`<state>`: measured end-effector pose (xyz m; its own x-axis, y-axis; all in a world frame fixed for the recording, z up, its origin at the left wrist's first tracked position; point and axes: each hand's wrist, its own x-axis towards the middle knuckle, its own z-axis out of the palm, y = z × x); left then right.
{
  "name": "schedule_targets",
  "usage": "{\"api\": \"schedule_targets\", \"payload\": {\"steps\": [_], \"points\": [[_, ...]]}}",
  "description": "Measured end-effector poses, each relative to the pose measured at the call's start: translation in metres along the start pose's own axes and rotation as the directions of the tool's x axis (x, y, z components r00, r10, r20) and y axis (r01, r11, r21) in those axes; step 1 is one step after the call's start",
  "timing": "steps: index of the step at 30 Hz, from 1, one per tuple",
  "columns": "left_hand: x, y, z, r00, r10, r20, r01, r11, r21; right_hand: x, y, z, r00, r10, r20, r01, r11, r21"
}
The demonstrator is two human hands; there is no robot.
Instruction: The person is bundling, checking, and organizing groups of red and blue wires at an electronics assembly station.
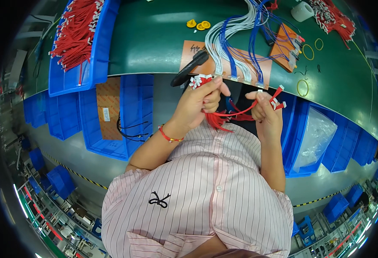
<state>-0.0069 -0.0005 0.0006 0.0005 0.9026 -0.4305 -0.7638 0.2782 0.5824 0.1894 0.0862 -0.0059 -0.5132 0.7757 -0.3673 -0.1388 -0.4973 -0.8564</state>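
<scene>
Green tabletop (pixel 148 47) lies ahead. By its near edge, the left hand (pixel 202 101) has its fingers curled tight round red wires (pixel 217 121); the right hand (pixel 264 107) pinches a few more, maybe by a plug. Hold gently near the white plugs (pixel 201 80) so nothing tangles. Farther, an orange board (pixel 207 69) has dark handwriting; a brown box's (pixel 108 95) white label (pixel 106 114) looks tiny.

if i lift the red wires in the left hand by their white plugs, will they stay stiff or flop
The red wires will probably flop: below the left hand they bend and fan out. They're likely light, being thin strands with small white plugs. They may tangle a little, since they're bunched closely together.
</scene>
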Motion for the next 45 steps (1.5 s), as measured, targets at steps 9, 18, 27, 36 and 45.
{"api": "schedule_targets", "payload": {"steps": [9,18,27,36,45], "points": [[-0.015,0.003,0.037,0.985,0.131,0.114,-0.168,0.884,0.436,-0.022,0.005,0.016,0.954,-0.055,0.295,0.164,0.918,-0.360],[-0.022,0.008,0.008,0.906,0.405,-0.126,-0.385,0.910,0.155,-0.012,-0.025,-0.031,0.868,0.288,0.404,-0.079,0.884,-0.460],[-0.006,-0.015,0.006,0.932,0.269,-0.243,-0.229,0.956,0.182,-0.016,-0.004,-0.068,0.996,-0.002,0.085,-0.017,0.975,0.220],[0.001,-0.018,0.006,0.907,0.306,-0.289,-0.254,0.945,0.204,-0.012,-0.003,-0.056,0.974,-0.073,0.217,-0.067,0.815,0.576],[0.007,-0.031,0.017,0.827,0.452,-0.335,-0.390,0.890,0.238,-0.009,-0.004,-0.011,0.991,-0.068,-0.116,0.048,0.985,-0.168]]}}
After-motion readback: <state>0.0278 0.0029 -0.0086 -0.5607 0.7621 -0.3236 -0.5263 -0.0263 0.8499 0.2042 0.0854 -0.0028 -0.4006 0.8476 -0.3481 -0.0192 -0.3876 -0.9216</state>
